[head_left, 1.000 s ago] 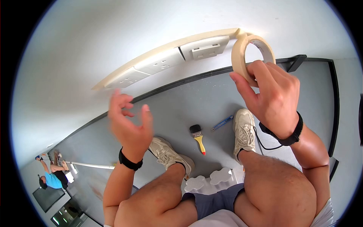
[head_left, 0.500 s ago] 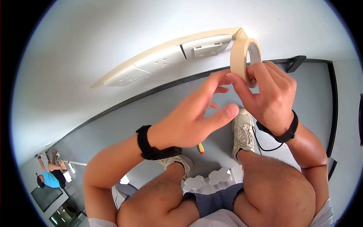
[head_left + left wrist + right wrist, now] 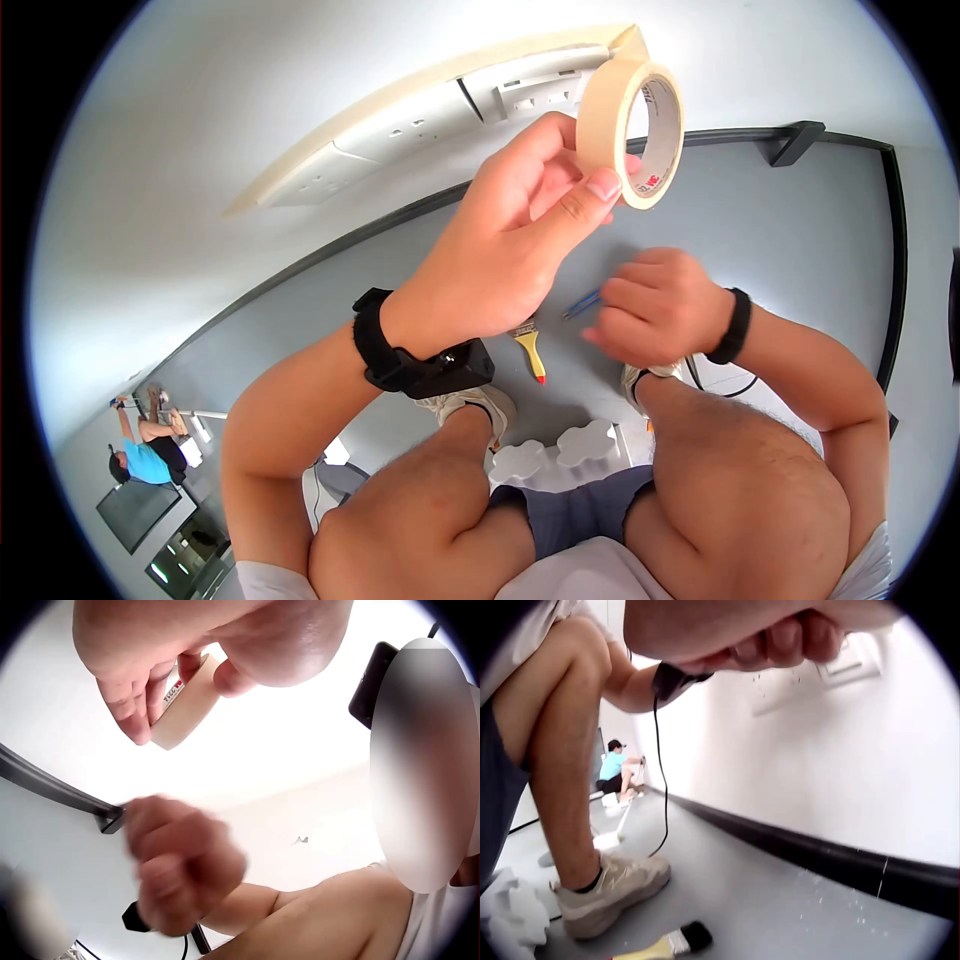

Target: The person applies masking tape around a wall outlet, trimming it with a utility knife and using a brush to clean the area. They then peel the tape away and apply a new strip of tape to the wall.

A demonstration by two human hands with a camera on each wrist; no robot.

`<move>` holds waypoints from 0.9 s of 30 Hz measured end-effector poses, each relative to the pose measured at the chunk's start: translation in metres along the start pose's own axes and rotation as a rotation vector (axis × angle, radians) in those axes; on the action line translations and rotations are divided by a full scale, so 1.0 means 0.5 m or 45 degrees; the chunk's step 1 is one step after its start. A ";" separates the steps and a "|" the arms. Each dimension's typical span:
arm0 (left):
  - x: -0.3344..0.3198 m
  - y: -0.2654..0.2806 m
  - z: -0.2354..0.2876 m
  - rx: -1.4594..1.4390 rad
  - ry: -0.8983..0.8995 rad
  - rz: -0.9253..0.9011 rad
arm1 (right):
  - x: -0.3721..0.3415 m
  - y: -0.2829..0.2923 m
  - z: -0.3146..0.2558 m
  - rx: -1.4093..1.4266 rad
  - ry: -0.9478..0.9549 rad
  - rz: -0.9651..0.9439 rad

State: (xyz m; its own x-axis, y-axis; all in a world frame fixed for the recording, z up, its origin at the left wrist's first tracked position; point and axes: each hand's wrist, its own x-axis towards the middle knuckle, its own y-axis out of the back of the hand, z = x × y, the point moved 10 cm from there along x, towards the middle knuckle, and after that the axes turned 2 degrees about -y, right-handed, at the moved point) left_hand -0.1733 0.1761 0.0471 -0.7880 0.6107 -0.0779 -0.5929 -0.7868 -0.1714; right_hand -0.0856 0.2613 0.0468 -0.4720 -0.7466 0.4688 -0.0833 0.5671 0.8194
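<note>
My left hand [image 3: 490, 240] holds a roll of cream masking tape [image 3: 602, 115] between thumb and fingers, close to the right end of the white wall sockets [image 3: 420, 128]. From the roll, tape runs up to a strip of masking tape [image 3: 400, 88] stuck along the sockets' upper edge. The left wrist view shows the roll [image 3: 187, 716] edge-on between the fingertips. Lower and to the right, my right hand [image 3: 658, 308] is curled into a fist, with nothing seen in it. Beside it on the floor lies a blue utility knife [image 3: 581, 304].
A paintbrush [image 3: 532, 352] with a yellow handle lies on the grey floor between the shoes. Black skirting [image 3: 400, 216] runs along the wall's foot. A white stool [image 3: 588, 443] stands under me. Another person [image 3: 613, 769] crouches by the wall farther off.
My left hand has reached across to the right and taken the tape roll. My right hand has let go of it, dropped lower and curled up. The view has tilted slightly.
</note>
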 end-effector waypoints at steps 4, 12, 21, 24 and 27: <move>-0.006 -0.004 0.009 -0.017 0.003 0.096 | -0.114 -0.254 0.065 -0.024 -0.295 -0.728; -0.009 -0.021 -0.003 -0.174 0.018 0.242 | -0.233 -0.476 0.123 -0.156 -0.227 -1.140; -0.036 -0.015 0.026 -0.204 -0.016 0.327 | -0.230 -0.418 0.130 0.133 -0.430 -1.189; -0.044 -0.009 0.025 -0.197 0.062 0.340 | -0.197 -0.350 0.134 0.308 -0.563 -1.056; -0.040 -0.011 0.025 -0.227 0.072 0.335 | -0.159 -0.257 0.149 0.365 -0.641 -0.764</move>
State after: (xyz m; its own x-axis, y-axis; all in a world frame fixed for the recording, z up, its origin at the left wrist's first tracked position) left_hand -0.1562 0.1669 0.0619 -0.8970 0.3964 -0.1957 -0.3279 -0.8935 -0.3070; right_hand -0.1026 0.2738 -0.1205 -0.6069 -0.7438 -0.2801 -0.6336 0.2399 0.7355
